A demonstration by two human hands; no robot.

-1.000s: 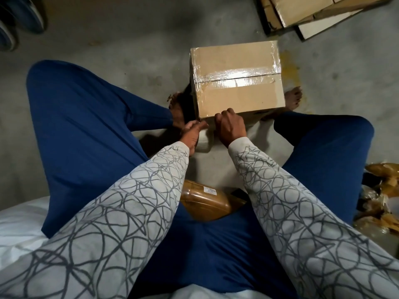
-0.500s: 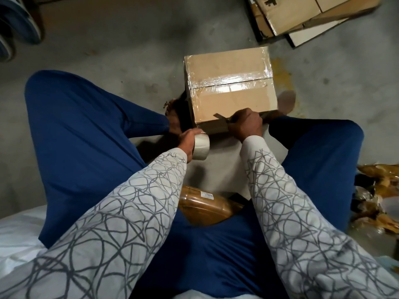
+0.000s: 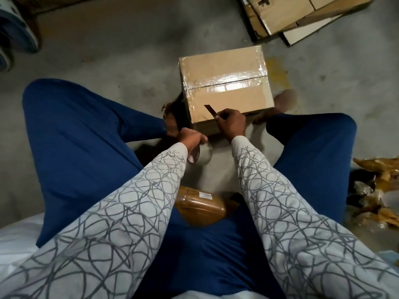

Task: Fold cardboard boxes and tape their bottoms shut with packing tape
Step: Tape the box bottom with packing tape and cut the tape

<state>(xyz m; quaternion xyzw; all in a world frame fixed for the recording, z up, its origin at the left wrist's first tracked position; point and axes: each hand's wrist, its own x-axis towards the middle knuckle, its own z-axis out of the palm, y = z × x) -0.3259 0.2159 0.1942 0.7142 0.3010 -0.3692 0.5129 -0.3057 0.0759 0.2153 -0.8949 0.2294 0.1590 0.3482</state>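
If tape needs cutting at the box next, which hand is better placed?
Right, likely: the right hand holds the blade over the near edge of the box; the left hand grips the tape roll short of it.

A brown packet (image 3: 200, 209) lies left of crumpled brown wrappers (image 3: 376, 205).

A rough packing space, storeroom-like: a bare, stained concrete floor (image 3: 129, 50), flat cartons (image 3: 287, 16) stacked at the far right, a taped box (image 3: 224, 83) in the middle, and crumpled brown wrapping (image 3: 375, 190) at the near right.

Dim light, tape glare, wide-angle edge distortion.
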